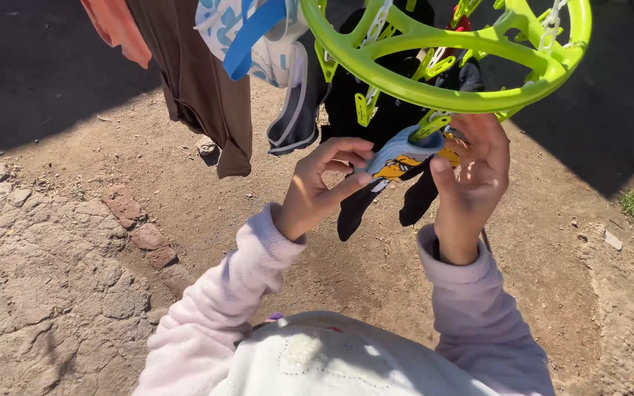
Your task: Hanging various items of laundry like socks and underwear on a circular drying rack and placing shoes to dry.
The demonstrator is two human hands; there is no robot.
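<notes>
Overhead, upper right: round lime-green peg hanger (434, 92), ring cut off by the top edge, clips dangling on short chains. Crowded beneath with black garments (376, 117); brown garment (207, 88), orange cloth (115, 26) and blue-and-white patterned piece (254, 33) hung to the left, all running out of the top edge. Open room below and to both sides of the hands: bare dirt ground (566, 242) in sun, row of bricks (144, 235) lower left, cracked stone beyond, deep shadow in both upper corners, small grass tuft at far right.

Small sock (398, 158), light blue cuff, yellow and black print: hung just under the ring's near rim, top edge at a green clip (431, 125), between the two hands and touching both, in front of the black garments.

Left hand (321, 183): raised, wrist bent back, thumb and forefinger pinching the sock's left edge, remaining fingers curled loosely above.

Right hand (475, 176): raised higher, palm turned inward, thumb pressed on the sock's right side, fingers reaching up behind sock and clip; grip on the clip itself not discernible.

Both forearms in pale pink fleecy sleeves (464, 293), angled upward from the bottom edge, converging toward the hanger.
</notes>
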